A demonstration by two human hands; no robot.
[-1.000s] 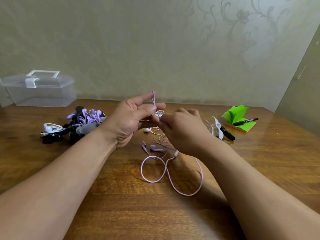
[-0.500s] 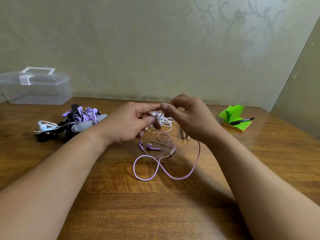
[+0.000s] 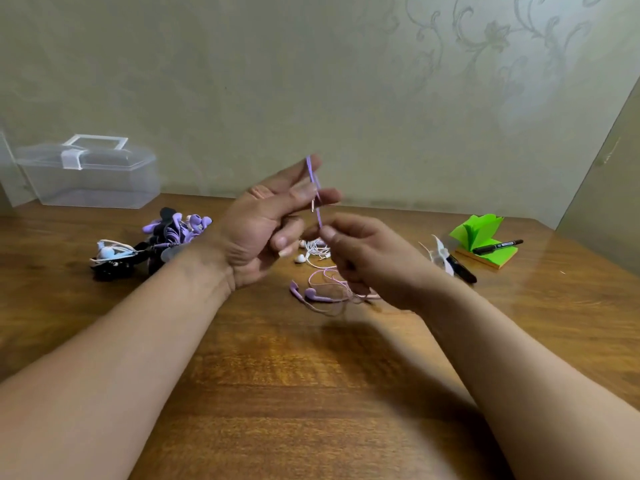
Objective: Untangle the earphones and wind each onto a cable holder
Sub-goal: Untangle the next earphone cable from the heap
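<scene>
box [image 3: 91,178] far left on table [image 3: 294,393], earphone pile [image 3: 156,245] before it

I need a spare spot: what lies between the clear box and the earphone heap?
Nothing; in the head view, only bare table shows between the box and the heap.

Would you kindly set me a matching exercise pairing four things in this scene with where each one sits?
Things:
1 clear box
2 green notepad
3 purple earbuds
4 tangled earphone pile

Places:
A table centre
B far left, by the wall
C far right of the table
D left part of the table, nearer than the box

Pairs: 1-B; 2-C; 3-A; 4-D
</scene>
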